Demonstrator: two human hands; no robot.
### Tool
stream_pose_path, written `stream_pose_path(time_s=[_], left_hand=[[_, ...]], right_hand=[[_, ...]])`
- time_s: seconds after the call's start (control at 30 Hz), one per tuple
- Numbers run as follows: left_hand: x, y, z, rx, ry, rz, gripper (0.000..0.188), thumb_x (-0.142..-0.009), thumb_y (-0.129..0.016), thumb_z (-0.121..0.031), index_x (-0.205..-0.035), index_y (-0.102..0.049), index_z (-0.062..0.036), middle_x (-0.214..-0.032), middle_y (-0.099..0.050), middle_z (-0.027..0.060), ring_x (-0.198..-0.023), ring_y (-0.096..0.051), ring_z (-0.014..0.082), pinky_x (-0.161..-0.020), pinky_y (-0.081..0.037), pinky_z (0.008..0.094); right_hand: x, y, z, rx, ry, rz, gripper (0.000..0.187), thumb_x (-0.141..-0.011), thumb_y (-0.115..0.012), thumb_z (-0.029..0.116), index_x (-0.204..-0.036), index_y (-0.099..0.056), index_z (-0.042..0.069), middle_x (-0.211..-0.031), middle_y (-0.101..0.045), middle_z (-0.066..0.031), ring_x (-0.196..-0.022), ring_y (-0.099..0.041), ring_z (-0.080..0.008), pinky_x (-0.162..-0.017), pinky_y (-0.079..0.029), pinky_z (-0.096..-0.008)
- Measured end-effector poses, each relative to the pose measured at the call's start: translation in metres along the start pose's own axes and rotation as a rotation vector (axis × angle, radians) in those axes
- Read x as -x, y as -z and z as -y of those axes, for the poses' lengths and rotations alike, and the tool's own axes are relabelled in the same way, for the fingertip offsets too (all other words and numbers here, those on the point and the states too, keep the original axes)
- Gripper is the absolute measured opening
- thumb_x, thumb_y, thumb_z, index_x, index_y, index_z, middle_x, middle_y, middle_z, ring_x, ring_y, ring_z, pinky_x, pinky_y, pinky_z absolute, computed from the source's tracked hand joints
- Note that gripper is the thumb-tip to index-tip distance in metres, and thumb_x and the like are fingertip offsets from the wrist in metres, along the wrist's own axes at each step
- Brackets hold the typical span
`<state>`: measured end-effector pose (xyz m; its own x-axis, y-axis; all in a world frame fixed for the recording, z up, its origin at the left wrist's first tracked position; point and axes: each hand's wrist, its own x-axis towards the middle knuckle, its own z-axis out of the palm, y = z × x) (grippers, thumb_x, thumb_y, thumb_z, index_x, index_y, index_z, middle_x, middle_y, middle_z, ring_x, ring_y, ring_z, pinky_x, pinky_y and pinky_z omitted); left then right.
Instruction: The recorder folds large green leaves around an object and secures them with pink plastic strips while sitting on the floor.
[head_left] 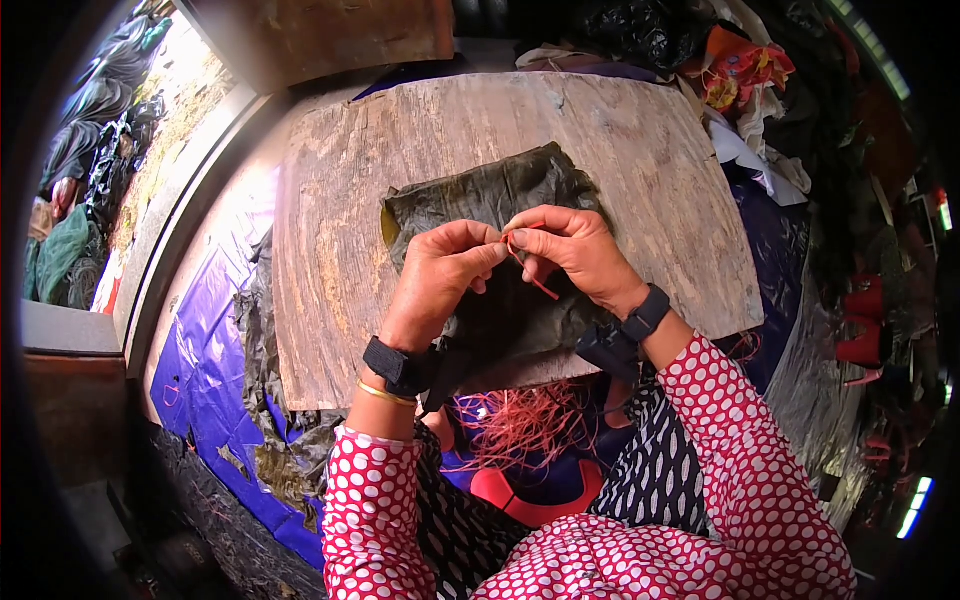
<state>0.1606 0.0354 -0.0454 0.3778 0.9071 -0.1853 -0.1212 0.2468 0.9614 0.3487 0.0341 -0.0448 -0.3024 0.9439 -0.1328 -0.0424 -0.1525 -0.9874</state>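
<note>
Over the middle of a worn wooden board (330, 240), my two hands meet with their fingertips pinched on one thin red strip (543, 288). A small loop shows between the fingers, and one end of the strip hangs down to the right. My left hand (440, 275) grips it from the left side, thumb against forefinger. Opposite, my right hand (580, 255) pinches it in the same way. Beneath both hands lies a flat, dark olive-black sheet-like bundle (490, 190), wrinkled and roughly square; my hands cover part of it. Its exact material I cannot tell.
A tangle of red strips (525, 425) lies below the board's near edge, between my knees. Blue plastic sheeting (205, 350) spreads under the board, with crumpled dark pieces (265, 350) at left. A brown wooden panel (330, 40) stands at the far left; bags and cloth (745, 75) pile at far right.
</note>
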Motion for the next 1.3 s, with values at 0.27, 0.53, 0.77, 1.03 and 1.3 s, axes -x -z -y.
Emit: stream_pose_path(time_s=[0.27, 0.53, 0.77, 1.03, 1.3], left_hand=[[-0.001, 0.005, -0.001, 0.083, 0.08, 0.048, 0.01, -0.086, -0.061, -0.015, -0.085, -0.061, -0.0053, -0.07, -0.055, -0.0026, -0.062, -0.05, 0.0058, -0.057, -0.04, 0.0193], [-0.001, 0.003, -0.002, 0.062, 0.085, 0.044, 0.01, -0.084, -0.064, -0.015, -0.084, -0.061, -0.0059, -0.072, -0.057, -0.0027, -0.064, -0.051, 0.0057, -0.058, -0.04, 0.0195], [-0.002, -0.001, 0.004, -0.071, 0.005, -0.076, 0.011, -0.079, -0.067, -0.012, -0.082, -0.062, -0.0023, -0.071, -0.06, -0.0012, -0.057, -0.049, 0.0044, -0.051, -0.039, 0.02], [-0.002, -0.009, 0.005, -0.341, -0.064, -0.245, 0.016, -0.082, -0.064, -0.013, -0.076, -0.06, 0.0011, -0.066, -0.059, 0.0012, -0.056, -0.051, 0.0049, -0.049, -0.041, 0.0198], [0.001, -0.003, 0.0, -0.073, 0.052, -0.135, 0.012, -0.084, -0.06, -0.013, -0.082, -0.061, -0.001, -0.068, -0.058, 0.0012, -0.055, -0.052, 0.007, -0.051, -0.042, 0.0198]], right_hand=[[0.0, -0.001, -0.003, 0.11, 0.091, 0.001, 0.011, -0.088, -0.061, 0.011, -0.095, -0.067, 0.005, -0.076, -0.063, 0.0031, -0.06, -0.057, -0.0021, -0.053, -0.046, -0.0165], [-0.001, -0.005, -0.006, 0.143, 0.269, -0.018, 0.011, -0.087, -0.059, 0.005, -0.095, -0.066, 0.003, -0.081, -0.062, 0.0013, -0.061, -0.056, -0.0031, -0.053, -0.045, -0.0162], [0.005, -0.011, -0.001, 0.242, 0.162, -0.06, 0.009, -0.086, -0.06, 0.006, -0.092, -0.066, 0.003, -0.073, -0.061, 0.0022, -0.058, -0.055, -0.0028, -0.051, -0.045, -0.0177], [0.005, -0.01, 0.0, 0.197, 0.094, -0.076, 0.009, -0.086, -0.061, 0.008, -0.091, -0.066, 0.001, -0.071, -0.061, 0.0029, -0.057, -0.055, -0.0028, -0.052, -0.045, -0.0178], [0.004, -0.012, -0.001, 0.213, 0.182, -0.067, 0.01, -0.085, -0.061, 0.006, -0.092, -0.068, 0.003, -0.077, -0.062, 0.0017, -0.061, -0.056, -0.0033, -0.053, -0.045, -0.0173]])
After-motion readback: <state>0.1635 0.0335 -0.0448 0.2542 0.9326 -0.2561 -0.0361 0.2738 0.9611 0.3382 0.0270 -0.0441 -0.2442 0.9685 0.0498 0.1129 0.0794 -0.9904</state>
